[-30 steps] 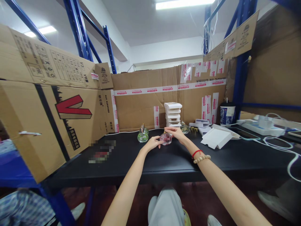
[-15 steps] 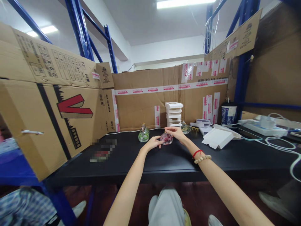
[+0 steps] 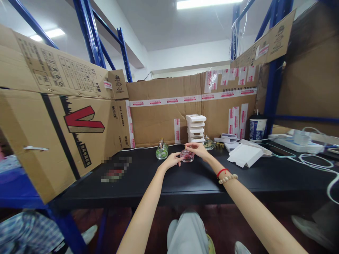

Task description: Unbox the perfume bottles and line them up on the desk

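Note:
A pink, rounded glass perfume bottle (image 3: 187,156) stands upright on the black table in front of me. My left hand (image 3: 171,161) is closed on its left side, thumb and fingers against the glass. From the right, my right hand (image 3: 198,149) pinches at the bottle's neck, where a small gold-coloured part shows; the fingers hide most of it. Left of my hands, green perfume bottles (image 3: 161,153) stand in a row running away from me. Behind my right hand is another clear-green perfume bottle (image 3: 209,144), beside several small gold caps (image 3: 219,145).
A stack of white cartons (image 3: 196,127) rises behind the hands. Opened white boxes (image 3: 246,154) lie to the right, near a power strip (image 3: 296,141), cables and a phone (image 3: 282,151). Cardboard walls (image 3: 161,121) border the table (image 3: 185,185). A dark blue cup (image 3: 257,128) stands at back right.
The fingers of my right hand have shifted very slightly at the bottle's top. Both hands keep their places on the perfume bottle, and the other things have not moved.

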Demonstrator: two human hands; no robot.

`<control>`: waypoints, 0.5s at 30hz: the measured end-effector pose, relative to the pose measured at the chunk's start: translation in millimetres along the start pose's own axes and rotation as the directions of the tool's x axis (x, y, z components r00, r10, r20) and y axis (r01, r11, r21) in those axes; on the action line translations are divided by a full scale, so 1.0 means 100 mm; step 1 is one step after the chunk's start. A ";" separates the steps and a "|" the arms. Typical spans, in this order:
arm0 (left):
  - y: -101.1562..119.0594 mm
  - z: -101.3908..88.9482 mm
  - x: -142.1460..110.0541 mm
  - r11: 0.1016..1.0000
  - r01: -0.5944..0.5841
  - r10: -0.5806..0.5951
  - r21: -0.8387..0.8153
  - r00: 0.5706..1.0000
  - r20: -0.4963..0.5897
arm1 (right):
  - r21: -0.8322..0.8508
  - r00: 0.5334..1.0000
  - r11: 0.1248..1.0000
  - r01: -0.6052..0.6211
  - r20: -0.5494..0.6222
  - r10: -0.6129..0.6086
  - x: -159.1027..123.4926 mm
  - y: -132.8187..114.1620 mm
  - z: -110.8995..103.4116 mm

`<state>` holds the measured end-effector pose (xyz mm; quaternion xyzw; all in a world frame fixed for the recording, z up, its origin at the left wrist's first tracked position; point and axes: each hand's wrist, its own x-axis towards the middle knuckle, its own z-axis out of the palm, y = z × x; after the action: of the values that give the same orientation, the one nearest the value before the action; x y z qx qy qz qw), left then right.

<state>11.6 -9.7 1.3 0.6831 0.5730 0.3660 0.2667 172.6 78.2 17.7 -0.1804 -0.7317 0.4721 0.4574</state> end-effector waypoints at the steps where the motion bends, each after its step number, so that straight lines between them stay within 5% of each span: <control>1: -0.01 0.00 0.00 1.000 0.000 0.000 0.001 1.000 -0.001 | -0.003 1.000 1.000 0.004 -0.003 -0.004 0.00 0.00 0.00; 15: 0.01 -0.01 -0.01 1.000 0.007 -0.006 0.021 1.000 -0.014 | -0.030 0.999 0.999 0.042 -0.011 -0.042 -0.01 -0.02 0.01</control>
<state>11.9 -10.8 2.6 0.6815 0.5808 0.3637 0.2568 173.1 75.9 18.5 -0.1744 -0.7396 0.4505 0.4686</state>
